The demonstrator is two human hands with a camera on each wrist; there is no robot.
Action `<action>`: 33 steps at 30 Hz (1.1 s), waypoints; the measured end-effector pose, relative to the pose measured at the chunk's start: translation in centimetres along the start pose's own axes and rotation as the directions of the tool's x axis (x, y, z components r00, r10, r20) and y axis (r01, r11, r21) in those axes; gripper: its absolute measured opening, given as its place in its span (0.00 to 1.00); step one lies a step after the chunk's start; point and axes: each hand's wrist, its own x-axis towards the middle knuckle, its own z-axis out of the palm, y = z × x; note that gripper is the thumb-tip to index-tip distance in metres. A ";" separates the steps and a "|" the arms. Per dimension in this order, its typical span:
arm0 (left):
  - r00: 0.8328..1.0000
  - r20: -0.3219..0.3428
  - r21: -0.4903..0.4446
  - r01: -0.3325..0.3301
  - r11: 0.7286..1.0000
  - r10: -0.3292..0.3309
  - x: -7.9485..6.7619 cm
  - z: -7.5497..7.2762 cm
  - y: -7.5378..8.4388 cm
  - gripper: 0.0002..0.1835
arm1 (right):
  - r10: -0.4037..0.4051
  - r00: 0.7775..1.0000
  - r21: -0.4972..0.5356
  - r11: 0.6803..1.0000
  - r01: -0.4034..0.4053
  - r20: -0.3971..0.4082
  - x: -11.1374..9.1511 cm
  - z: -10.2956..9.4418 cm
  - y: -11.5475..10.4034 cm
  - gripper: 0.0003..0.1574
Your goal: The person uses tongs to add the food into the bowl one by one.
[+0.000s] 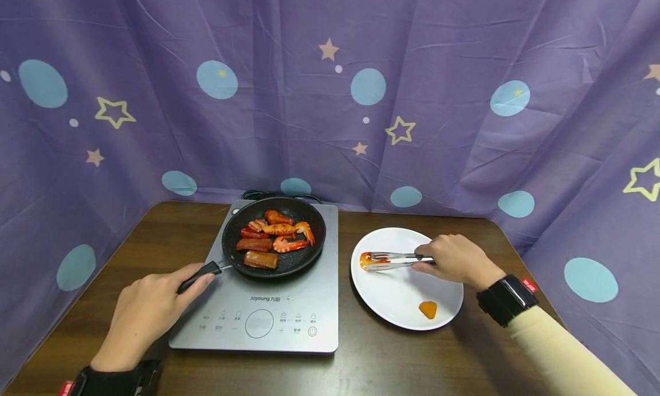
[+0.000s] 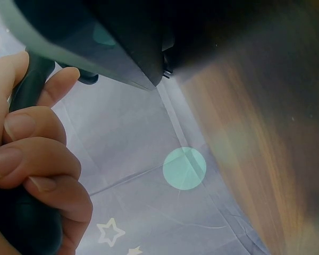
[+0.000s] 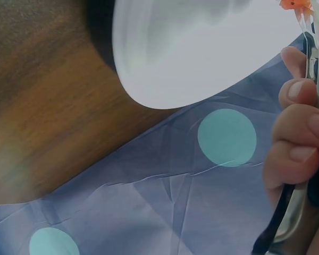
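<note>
My left hand [image 1: 149, 304] grips the black handle [image 1: 198, 277] of a frying pan [image 1: 306, 258], and in the left wrist view its fingers wrap around that handle [image 2: 26, 218]. In the pan lie a chicken drumstick [image 1: 277, 217], several shrimp [image 1: 289, 244] and brown-red meat pieces [image 1: 260, 259]. My right hand [image 1: 459, 261] holds metal tongs [image 1: 394, 256] over a white plate [image 1: 384, 307]. The tong tips are at an orange shrimp [image 1: 365, 261] on the plate's left side. A golden-brown nugget-like piece [image 1: 428, 310] lies near the plate's front right.
Beneath the pan is a silver induction cooker [image 1: 309, 304] with a touch panel at its front. Black cable [image 1: 255, 195] coils behind it. The brown wooden table [image 1: 371, 361] meets a purple curtain [image 1: 289, 126] with stars and dots at the back and sides.
</note>
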 end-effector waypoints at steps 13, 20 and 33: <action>1.000 -0.016 0.000 -0.013 1.000 0.013 0.1 0.0 -0.1 0.22 | 0.036 0.999 -0.003 0.999 -0.036 0.033 -1.0 0.0 0.2 0.15; 0.999 -0.028 0.007 -0.020 1.000 0.020 0.0 0.0 0.0 0.22 | 0.011 1.000 0.009 1.000 -0.011 0.025 -1.1 0.2 -0.1 0.15; 1.000 0.017 -0.014 0.014 1.000 -0.014 0.1 0.0 -0.2 0.23 | 0.053 0.999 0.013 0.998 -0.054 0.012 -1.6 0.6 -0.5 0.15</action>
